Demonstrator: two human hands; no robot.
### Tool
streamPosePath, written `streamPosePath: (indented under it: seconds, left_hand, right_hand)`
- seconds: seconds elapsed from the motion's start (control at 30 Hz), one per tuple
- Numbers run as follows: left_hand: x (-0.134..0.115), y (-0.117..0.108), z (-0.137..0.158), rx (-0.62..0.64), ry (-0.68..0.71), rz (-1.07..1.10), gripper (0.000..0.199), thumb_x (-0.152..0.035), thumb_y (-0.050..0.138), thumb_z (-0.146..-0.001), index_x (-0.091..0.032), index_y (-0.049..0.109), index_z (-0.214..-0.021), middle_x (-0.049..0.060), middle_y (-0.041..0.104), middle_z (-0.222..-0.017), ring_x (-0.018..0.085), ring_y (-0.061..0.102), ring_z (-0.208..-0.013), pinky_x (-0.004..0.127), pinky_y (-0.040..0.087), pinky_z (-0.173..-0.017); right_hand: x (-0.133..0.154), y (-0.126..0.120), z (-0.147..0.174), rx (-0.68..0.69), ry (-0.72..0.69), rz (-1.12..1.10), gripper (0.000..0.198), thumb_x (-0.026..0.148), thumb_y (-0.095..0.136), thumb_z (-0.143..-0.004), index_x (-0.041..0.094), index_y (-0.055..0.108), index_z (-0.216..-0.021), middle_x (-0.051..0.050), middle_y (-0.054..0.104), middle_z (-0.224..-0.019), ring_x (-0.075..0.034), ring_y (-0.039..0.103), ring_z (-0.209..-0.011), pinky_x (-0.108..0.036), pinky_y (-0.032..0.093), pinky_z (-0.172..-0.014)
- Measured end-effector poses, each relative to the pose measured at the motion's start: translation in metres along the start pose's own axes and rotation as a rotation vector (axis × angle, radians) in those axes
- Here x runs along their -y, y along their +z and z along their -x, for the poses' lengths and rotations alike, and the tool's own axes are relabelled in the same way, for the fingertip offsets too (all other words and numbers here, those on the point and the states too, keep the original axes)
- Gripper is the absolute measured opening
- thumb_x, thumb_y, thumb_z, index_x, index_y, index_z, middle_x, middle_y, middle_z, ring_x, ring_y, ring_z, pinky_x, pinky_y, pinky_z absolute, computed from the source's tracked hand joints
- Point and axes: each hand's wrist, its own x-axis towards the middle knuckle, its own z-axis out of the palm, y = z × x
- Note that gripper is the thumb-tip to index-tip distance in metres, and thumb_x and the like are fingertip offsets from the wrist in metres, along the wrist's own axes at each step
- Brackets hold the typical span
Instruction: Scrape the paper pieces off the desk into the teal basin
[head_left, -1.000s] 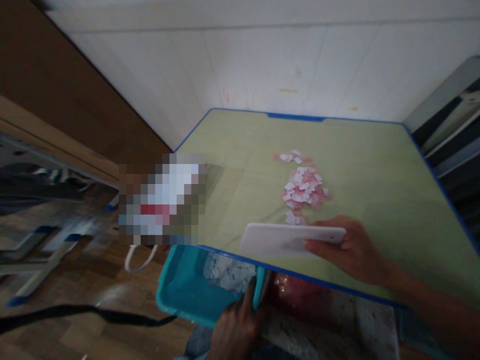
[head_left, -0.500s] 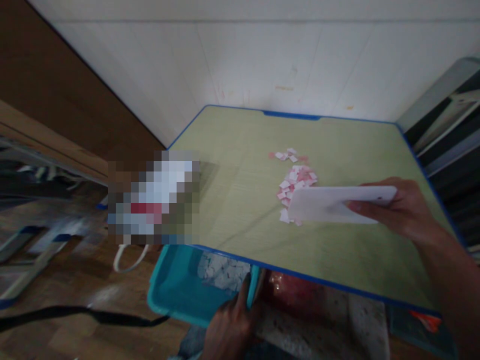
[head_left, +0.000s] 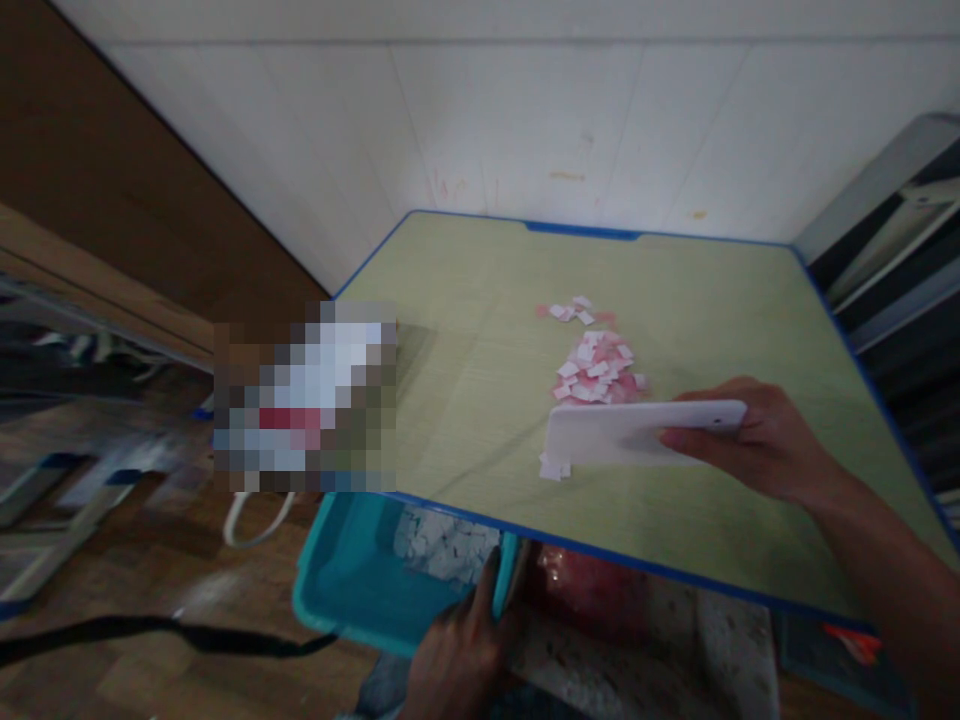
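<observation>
My right hand [head_left: 750, 440] grips a flat white scraper board [head_left: 615, 432], held on edge over the pale green tabletop [head_left: 465, 350]. Beyond the board lies a heap of small pink and white paper squares [head_left: 596, 365]. A few more squares [head_left: 576, 310] sit farther back beside pink smudges, and a small cluster [head_left: 555, 467] lies at the near side of the board's left end. My left hand [head_left: 465, 650] is closed on the rim of a turquoise plastic basin [head_left: 352, 585] below the table's front edge. Inside the basin are many whitish squares [head_left: 450, 545].
A blurred-out carton-like object [head_left: 315, 390] stands at the table's left edge. White panelled wall [head_left: 487, 120] runs behind the table. A red shiny bundle [head_left: 592, 590] lies beneath the front edge. A black strap [head_left: 187, 630] crosses the wooden floor [head_left: 135, 690].
My right hand has drawn the scraper board toward me and left, bringing a few squares nearer the front edge. More of the heap shows behind it. My left hand and the basin stay put.
</observation>
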Motion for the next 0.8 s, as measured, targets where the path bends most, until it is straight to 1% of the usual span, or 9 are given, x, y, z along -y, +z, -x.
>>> streamPosePath:
  seconds: [0.07,0.13,0.23,0.33,0.4,0.5,0.57,0.63,0.8]
  left_hand:
    - [0.000,0.001,0.000,-0.031,0.002,-0.013,0.041,-0.018,0.056,-0.066,-0.029,0.048,-0.105,0.021,0.040,-0.123,0.022,0.060,-0.073,0.035,0.051,-0.059]
    - [0.000,0.003,0.001,-0.059,0.004,-0.017,0.039,-0.018,0.053,-0.068,-0.030,0.048,-0.105,0.021,0.043,-0.121,0.022,0.061,-0.071,0.035,0.051,-0.058]
    - [0.001,0.004,0.001,-0.071,0.014,0.002,0.040,-0.020,0.056,-0.066,-0.028,0.049,-0.104,0.022,0.042,-0.121,0.023,0.061,-0.069,0.036,0.051,-0.056]
    - [0.001,0.004,0.002,-0.058,0.014,0.007,0.039,-0.017,0.056,-0.065,-0.027,0.051,-0.102,0.022,0.042,-0.121,0.022,0.061,-0.068,0.035,0.051,-0.057]
    - [0.001,0.003,0.002,-0.057,0.012,0.013,0.039,-0.019,0.056,-0.065,-0.028,0.050,-0.103,0.022,0.043,-0.120,0.022,0.061,-0.070,0.035,0.051,-0.057]
    - [0.001,0.002,0.002,-0.052,0.015,0.011,0.041,-0.019,0.058,-0.064,-0.027,0.050,-0.104,0.023,0.040,-0.122,0.023,0.061,-0.071,0.036,0.051,-0.058]
    - [0.001,0.003,0.002,-0.066,0.021,0.003,0.038,-0.016,0.054,-0.067,-0.028,0.050,-0.103,0.023,0.040,-0.123,0.023,0.061,-0.070,0.035,0.051,-0.057]
    - [0.002,0.004,0.002,-0.080,0.026,0.005,0.036,-0.015,0.052,-0.069,-0.029,0.050,-0.102,0.024,0.040,-0.122,0.023,0.061,-0.070,0.035,0.050,-0.056]
    - [0.001,0.004,0.002,-0.068,0.021,0.038,0.040,-0.016,0.056,-0.065,-0.028,0.050,-0.103,0.023,0.039,-0.123,0.023,0.061,-0.072,0.036,0.050,-0.058]
  right_hand:
    - [0.001,0.000,-0.001,-0.017,-0.048,0.031,0.016,0.022,0.052,-0.074,0.015,0.060,-0.061,0.005,0.046,-0.043,-0.004,0.038,-0.036,-0.015,0.027,-0.035]
    - [0.002,0.001,-0.002,-0.017,-0.118,0.001,0.011,0.019,0.053,-0.073,0.017,0.063,-0.075,0.004,0.057,-0.052,-0.004,0.045,-0.040,-0.015,0.032,-0.040]
    - [0.005,0.001,-0.002,0.043,-0.185,-0.079,0.019,0.014,0.054,-0.072,0.019,0.062,-0.089,-0.001,0.067,-0.075,-0.007,0.059,-0.060,-0.015,0.041,-0.055]
    - [0.010,0.000,-0.001,0.065,-0.206,-0.096,0.023,0.011,0.052,-0.073,0.019,0.061,-0.092,-0.002,0.067,-0.085,-0.010,0.060,-0.076,-0.017,0.042,-0.065]
    - [0.011,-0.001,0.001,0.020,-0.193,-0.085,0.023,0.011,0.054,-0.072,0.021,0.062,-0.091,-0.001,0.067,-0.081,-0.008,0.060,-0.070,-0.015,0.042,-0.060]
    - [0.010,-0.004,0.005,-0.151,-0.137,-0.055,0.024,0.010,0.058,-0.069,0.024,0.062,-0.088,0.003,0.066,-0.067,-0.005,0.055,-0.050,-0.014,0.038,-0.047]
    - [0.009,-0.005,0.006,-0.187,-0.120,-0.047,0.022,0.011,0.059,-0.068,0.025,0.063,-0.085,0.004,0.064,-0.060,-0.005,0.051,-0.044,-0.014,0.036,-0.042]
    - [0.008,-0.004,0.007,-0.129,-0.132,-0.043,0.018,0.014,0.058,-0.069,0.024,0.063,-0.083,0.004,0.063,-0.058,-0.006,0.052,-0.045,-0.016,0.036,-0.042]
    - [0.013,0.003,0.003,-0.016,-0.179,-0.014,0.013,0.018,0.055,-0.072,0.021,0.063,-0.081,0.002,0.065,-0.063,-0.005,0.052,-0.047,-0.016,0.035,-0.046]
